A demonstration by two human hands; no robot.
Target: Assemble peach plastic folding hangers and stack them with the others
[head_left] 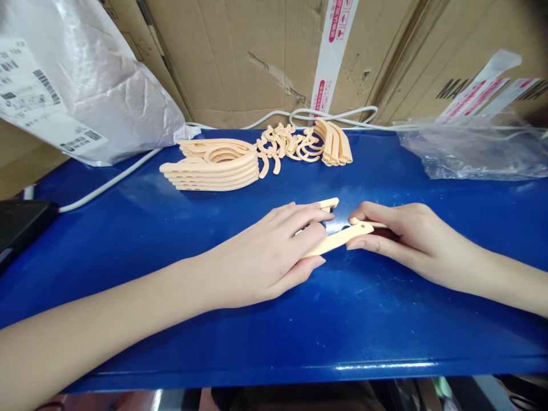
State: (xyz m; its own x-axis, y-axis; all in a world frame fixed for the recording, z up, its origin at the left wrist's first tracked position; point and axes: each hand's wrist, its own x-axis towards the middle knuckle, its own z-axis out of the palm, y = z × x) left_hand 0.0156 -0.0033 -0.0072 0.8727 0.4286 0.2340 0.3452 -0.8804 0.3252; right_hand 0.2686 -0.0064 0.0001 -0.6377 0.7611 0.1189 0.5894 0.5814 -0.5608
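Observation:
My left hand (286, 251) is closed around a beige plastic hanger piece (338, 241), with its fingers over the top and the thumb along the near side. One end, with a small hole, sticks out to the right; another beige end shows past the fingertips. My right hand (411, 234) pinches a thin beige plastic piece (371, 225) with a small knob at its tip, right at the holed end. Most of that thin piece is hidden in the fingers. Both hands are just above the blue table (274, 337).
Behind my hands lie stacked curved hanger pieces (214, 177), a heap of small hooks (282, 142) and several straight arms (336, 144). A white cable (252, 121) runs along cardboard boxes (240, 57). A silvery parcel (115, 80), dark device (21, 228) and clear plastic bag (483, 151) flank them.

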